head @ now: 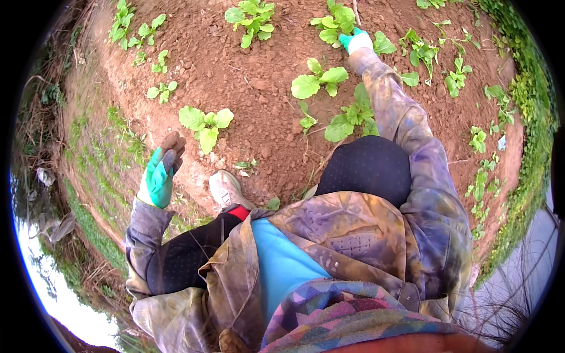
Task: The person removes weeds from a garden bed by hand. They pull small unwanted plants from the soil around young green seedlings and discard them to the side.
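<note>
My left hand point(160, 174), in a green and white work glove with soil-darkened fingertips, is raised beside my left knee. Its fingers are extended and hold nothing that I can see. A small leafy seedling point(206, 125) grows just beyond it. With the arm stretched far forward, my right hand point(354, 40) wears a matching glove and reaches to the base of a leafy green plant point(336, 21). Leaves and the angle hide its fingertips, so whether they grip a stem cannot be told. Nearer to me stand another seedling point(318, 80) and a larger leafy plant point(353, 115).
Reddish-brown soil point(260, 92) spreads ahead with more seedlings, including a leafy cluster point(251, 20). Drooping plants point(421, 52) lie right of my arm. My shoe point(226, 189) rests on the soil. A green vegetation strip point(536, 110) borders the right; dry brush point(44, 110) lies left.
</note>
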Demonstrator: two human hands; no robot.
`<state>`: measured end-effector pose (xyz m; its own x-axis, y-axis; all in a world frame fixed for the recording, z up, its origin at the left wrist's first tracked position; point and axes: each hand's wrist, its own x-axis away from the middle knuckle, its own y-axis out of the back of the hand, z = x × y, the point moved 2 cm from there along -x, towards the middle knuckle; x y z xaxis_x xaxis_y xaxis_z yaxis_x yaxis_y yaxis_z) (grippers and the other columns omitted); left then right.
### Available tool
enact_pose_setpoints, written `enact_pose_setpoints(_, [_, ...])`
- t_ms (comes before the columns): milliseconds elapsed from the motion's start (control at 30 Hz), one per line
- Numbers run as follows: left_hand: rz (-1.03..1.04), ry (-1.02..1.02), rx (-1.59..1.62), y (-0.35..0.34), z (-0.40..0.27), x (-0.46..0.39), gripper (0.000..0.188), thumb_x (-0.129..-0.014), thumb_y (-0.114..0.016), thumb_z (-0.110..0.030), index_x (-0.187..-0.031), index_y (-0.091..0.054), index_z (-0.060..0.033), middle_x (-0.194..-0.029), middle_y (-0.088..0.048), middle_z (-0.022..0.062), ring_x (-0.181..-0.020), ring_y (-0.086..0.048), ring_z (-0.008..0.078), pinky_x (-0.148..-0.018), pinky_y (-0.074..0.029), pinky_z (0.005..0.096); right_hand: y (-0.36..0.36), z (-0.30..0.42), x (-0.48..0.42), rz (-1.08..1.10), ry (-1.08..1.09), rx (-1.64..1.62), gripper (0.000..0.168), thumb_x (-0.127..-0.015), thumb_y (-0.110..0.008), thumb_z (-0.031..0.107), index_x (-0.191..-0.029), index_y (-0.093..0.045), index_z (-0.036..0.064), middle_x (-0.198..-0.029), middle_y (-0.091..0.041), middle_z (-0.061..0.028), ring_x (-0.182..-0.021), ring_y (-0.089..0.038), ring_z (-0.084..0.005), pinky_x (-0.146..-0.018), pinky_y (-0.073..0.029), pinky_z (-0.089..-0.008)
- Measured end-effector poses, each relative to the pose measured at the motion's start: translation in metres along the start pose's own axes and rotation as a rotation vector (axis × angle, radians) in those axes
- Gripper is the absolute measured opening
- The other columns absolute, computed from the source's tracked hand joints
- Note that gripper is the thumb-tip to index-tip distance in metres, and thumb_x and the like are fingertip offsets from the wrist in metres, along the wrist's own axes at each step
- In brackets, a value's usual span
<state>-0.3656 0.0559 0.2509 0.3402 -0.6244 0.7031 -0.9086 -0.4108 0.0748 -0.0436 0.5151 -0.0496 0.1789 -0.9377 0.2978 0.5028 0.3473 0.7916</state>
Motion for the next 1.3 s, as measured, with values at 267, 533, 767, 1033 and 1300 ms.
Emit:
enact_pose_setpoints(267, [-0.027, 0.043, 0.001, 0.001, 0.003, 0.005, 0.069, -0.095, -0.058, -0.041, -0.149, -0.037, -0.0051, -0.145, -0.047, 0.0135, -0.135, -0.043, 0.0253, -0.111, -0.029, 0.0380, -0.016, -0.016, -0.001, 0.116, 0.116, -0.175, 0.038, -0.080, -0.062, 0.011, -0.118, -0.069, 0.011, -0.098, -0.072, -0.0138, -0.087, -0.067, -0.0218, -0.080, -0.052, -0.0319])
enact_pose_setpoints(533, [-0.014, 0.048, 0.017, 0.004, 0.009, 0.001, 0.065, -0.096, -0.057, -0.039, -0.150, -0.036, -0.0072, -0.145, -0.047, 0.0123, -0.133, -0.044, 0.0243, -0.110, -0.030, 0.0381, -0.007, -0.006, 0.003, 0.036, 0.011, -0.514, 0.045, -0.081, -0.065, 0.019, -0.124, -0.064, 0.006, -0.106, -0.071, -0.0149, -0.094, -0.066, -0.0232, -0.086, -0.049, -0.0349])
enact_pose_setpoints(767, [-0.037, 0.057, 0.013, 0.002, 0.007, 0.000, 0.072, -0.092, -0.061, -0.042, -0.149, -0.037, -0.0055, -0.146, -0.046, 0.0136, -0.134, -0.044, 0.0255, -0.111, -0.029, 0.0389, -0.009, 0.002, 0.004, 0.194, 0.061, 0.091, 0.066, -0.077, -0.072, 0.030, -0.138, -0.052, 0.014, -0.134, -0.055, -0.0200, -0.116, -0.059, -0.0344, -0.098, -0.047, -0.0399])
enact_pose_setpoints(1033, [-0.046, 0.069, 0.024, 0.004, 0.013, 0.000, 0.069, -0.093, -0.061, -0.040, -0.149, -0.038, -0.0061, -0.145, -0.047, 0.0126, -0.133, -0.044, 0.0247, -0.110, -0.029, 0.0383, -0.002, 0.018, 0.032, 0.165, 0.092, 0.220, 0.070, -0.077, -0.073, 0.035, -0.142, -0.048, 0.024, -0.144, -0.045, -0.0189, -0.123, -0.053, -0.0387, -0.102, -0.046, -0.0465])
enact_pose_setpoints(1300, [-0.035, 0.057, 0.018, 0.000, 0.008, 0.002, 0.069, -0.094, -0.060, -0.039, -0.150, -0.036, -0.0074, -0.146, -0.046, 0.0127, -0.134, -0.043, 0.0257, -0.111, -0.029, 0.0391, -0.010, 0.002, 0.027, 0.019, 0.201, 0.115, 0.047, -0.079, -0.069, 0.042, -0.119, -0.068, 0.017, -0.134, -0.053, -0.0178, -0.120, -0.055, -0.0352, -0.100, -0.046, -0.0457])
